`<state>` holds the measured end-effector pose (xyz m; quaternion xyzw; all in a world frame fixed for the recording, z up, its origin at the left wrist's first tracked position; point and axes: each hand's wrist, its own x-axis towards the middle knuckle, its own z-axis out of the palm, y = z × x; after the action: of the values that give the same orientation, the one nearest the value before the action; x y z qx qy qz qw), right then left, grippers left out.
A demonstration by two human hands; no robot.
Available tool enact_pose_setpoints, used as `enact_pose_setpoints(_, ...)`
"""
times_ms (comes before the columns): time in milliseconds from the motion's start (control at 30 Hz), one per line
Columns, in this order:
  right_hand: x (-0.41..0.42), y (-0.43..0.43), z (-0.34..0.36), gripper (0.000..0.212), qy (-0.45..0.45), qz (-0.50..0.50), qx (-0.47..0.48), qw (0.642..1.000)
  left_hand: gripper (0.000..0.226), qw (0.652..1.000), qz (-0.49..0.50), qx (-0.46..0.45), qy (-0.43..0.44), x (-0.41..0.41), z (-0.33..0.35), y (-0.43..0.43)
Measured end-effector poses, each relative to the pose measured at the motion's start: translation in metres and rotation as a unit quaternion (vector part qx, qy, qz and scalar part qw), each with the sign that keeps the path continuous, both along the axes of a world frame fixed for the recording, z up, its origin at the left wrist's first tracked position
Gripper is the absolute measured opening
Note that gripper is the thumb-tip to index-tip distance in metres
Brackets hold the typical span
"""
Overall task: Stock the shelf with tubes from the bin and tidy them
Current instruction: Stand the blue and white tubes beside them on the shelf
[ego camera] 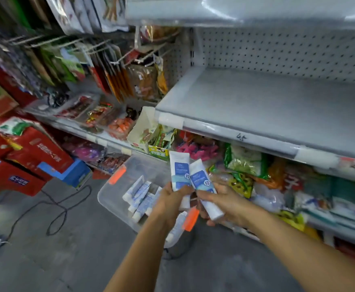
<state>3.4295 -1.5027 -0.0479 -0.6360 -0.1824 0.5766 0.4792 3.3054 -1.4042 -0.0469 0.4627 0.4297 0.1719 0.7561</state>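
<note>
The person stands over the clear bin (109, 204) on the floor, which sits just in front of the shelving, so the stock is a short lift from where it goes. Several more tubes (139, 197) lie loose and jumbled in the bin, and its orange latches (117, 174) are undone.

Each of the hands carries one tube. The left hand (170, 202) has its fingers curled round the lower part of the left tube (179, 171), thumb across the front, and holds it close to upright. The right hand (223, 204) grips the right tube (202, 182) the same way, low down, tilted so its top leans toward the other. Both tubes have their broad flat ends up and their blue labels facing the person. Gripping near the cap end likely leaves the labels readable and lets the two be matched before they are set down. Whether the tubes touch where the hands meet cannot be told.

The target seems to be the grey shelf (267, 106) up and to the right, backed by pegboard (288, 53). No tube shows on the part in view, so stocking looks barely begun. The shelf below it holds snack packets (244, 161), and a black cable (52, 207) trails across the floor to the left of the bin.
</note>
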Motion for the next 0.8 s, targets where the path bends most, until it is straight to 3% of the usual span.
enact_pose_setpoints(100, 0.019, -0.041, 0.032, 0.024, -0.054, 0.043, 0.013, 0.998, 0.039, 0.998, -0.022, 0.058, 0.012, 0.016, 0.030, -0.031)
enact_pose_setpoints(233, 0.048, -0.095, 0.067, 0.036, -0.120, 0.016, 0.052, 0.991, 0.025, 0.992, -0.057, 0.114, -0.018, 0.053, 0.070, -0.082)
enact_pose_setpoints(400, 0.096, -0.189, 0.109, 0.038, -0.172, -0.006, 0.087, 0.981, 0.044, 0.976, -0.096, 0.194, -0.034, 0.106, 0.112, -0.165)
enact_pose_setpoints(633, 0.173, -0.331, 0.171, 0.041, -0.295, -0.023, 0.094, 0.951, 0.037, 0.953, -0.092, 0.278, -0.081, 0.179, 0.165, -0.303)
enact_pose_setpoints(800, 0.217, -0.407, 0.217, 0.034, -0.316, -0.077, 0.134, 0.936, 0.024, 0.923, -0.072, 0.355, -0.127, 0.220, 0.211, -0.377)
